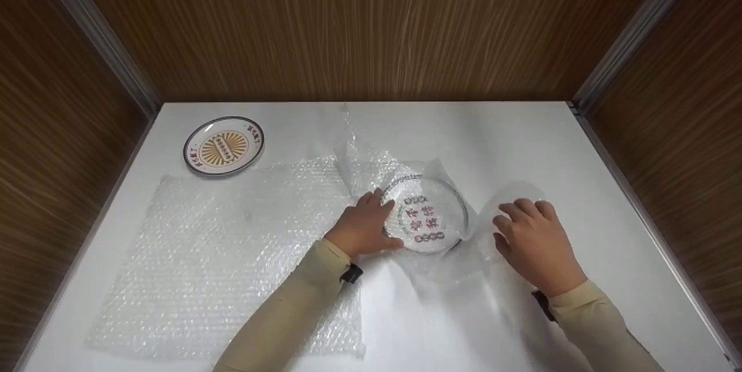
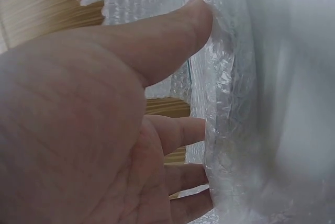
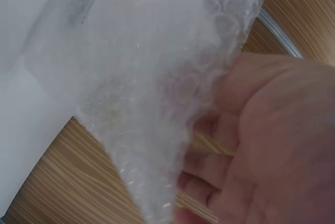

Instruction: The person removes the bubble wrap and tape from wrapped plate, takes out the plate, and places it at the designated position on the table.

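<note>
A round plate (image 1: 429, 218) with a dark rim and red characters lies under bubble wrap (image 1: 452, 265) at the table's centre. My left hand (image 1: 365, 227) rests on the plate's left edge, thumb and fingers spread. In the left wrist view, its straight thumb and fingers (image 2: 183, 130) press against the wrapped edge. To the right of the plate, my right hand (image 1: 536, 244) pinches a raised flap of the wrap. Up close, this flap (image 3: 152, 88) tapers downward beside the thumb, with the fingers curled behind it.
A larger sheet of bubble wrap (image 1: 220, 262) spreads flat over the left of the white table (image 1: 626, 279). An unwrapped plate (image 1: 224, 146) with a gold sunburst sits at the back left. Wood-grain panels (image 1: 359, 30) enclose the back and both sides.
</note>
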A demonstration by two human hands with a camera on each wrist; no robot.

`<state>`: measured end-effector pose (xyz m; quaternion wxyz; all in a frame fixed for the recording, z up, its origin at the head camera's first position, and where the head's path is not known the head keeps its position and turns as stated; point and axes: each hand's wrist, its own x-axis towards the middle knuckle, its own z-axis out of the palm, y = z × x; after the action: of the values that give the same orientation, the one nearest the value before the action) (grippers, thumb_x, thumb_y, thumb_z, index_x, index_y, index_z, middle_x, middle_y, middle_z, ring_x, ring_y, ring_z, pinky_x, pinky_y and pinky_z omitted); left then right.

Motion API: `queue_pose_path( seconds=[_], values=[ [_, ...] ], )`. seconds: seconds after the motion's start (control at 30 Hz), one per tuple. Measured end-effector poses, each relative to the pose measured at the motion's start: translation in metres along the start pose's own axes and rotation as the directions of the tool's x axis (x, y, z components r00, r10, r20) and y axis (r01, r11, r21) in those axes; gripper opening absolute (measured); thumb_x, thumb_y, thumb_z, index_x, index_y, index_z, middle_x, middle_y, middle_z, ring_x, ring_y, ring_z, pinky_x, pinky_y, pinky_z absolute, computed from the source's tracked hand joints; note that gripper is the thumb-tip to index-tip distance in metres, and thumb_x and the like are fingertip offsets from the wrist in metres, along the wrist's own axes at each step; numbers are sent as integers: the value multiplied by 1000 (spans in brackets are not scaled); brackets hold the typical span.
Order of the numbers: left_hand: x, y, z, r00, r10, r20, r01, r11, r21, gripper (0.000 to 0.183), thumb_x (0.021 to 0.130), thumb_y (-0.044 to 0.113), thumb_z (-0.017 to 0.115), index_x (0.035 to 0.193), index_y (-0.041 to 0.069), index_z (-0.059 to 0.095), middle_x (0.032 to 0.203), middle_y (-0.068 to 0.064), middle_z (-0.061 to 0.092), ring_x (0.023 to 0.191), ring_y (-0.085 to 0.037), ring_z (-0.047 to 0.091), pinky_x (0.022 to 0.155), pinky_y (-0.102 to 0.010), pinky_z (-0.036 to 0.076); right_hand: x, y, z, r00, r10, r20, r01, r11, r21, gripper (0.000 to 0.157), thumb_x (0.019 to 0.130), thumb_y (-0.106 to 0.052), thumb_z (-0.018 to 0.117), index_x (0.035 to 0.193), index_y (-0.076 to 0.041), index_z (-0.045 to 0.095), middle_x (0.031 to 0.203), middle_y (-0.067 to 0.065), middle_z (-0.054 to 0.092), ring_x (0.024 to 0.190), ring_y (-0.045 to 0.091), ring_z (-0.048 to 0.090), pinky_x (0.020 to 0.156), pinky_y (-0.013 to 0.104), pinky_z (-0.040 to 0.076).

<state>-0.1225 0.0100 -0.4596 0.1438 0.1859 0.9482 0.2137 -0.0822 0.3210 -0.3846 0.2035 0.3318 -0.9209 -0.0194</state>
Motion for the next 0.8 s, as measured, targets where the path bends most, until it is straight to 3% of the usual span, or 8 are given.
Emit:
queue_pose_path(
  seconds=[0.1,0.3,0.47,0.6,0.8],
  values=[
    [0,0,0,1000,0,0,0,1000,-5,94,91,59,71,162,11,34,170,-21,16,156,-39,18,119,-58,33,-6,1,1,999,17,49,-17,1000,5,24,70,2,88,90,0,75,105,18,74,95,37,64,77,48,47],
    [-1,1,0,1000,-9,-1,9,1000,-22,94,90,57,73,162,11,33,170,-21,15,157,-39,17,119,-59,31,-22,5,5,995,21,95,-23,999,24,45,70,-4,91,112,0,75,85,9,62,75,27,51,65,39,43],
    [-2,1,0,1000,-11,1,11,1000,-19,95,90,58,72,162,10,33,170,-21,14,157,-39,16,120,-59,31,-38,8,16,993,38,108,-44,998,53,21,70,1,88,84,-5,74,69,0,48,62,16,40,55,32,38],
    [-1,1,-1,1000,-9,1,9,1000,-22,95,90,58,72,162,10,33,170,-21,14,157,-39,16,120,-60,30,-50,9,28,979,76,189,-96,991,98,26,71,11,79,71,-13,68,65,-6,45,60,11,40,52,27,39],
    [-1,0,-1,1000,-6,9,6,1000,-28,94,91,57,71,163,11,32,171,-20,13,157,-38,15,119,-58,32,-56,11,40,953,158,260,-208,962,179,26,80,4,74,69,-19,68,65,-10,36,63,8,34,54,25,37]
  ],
)
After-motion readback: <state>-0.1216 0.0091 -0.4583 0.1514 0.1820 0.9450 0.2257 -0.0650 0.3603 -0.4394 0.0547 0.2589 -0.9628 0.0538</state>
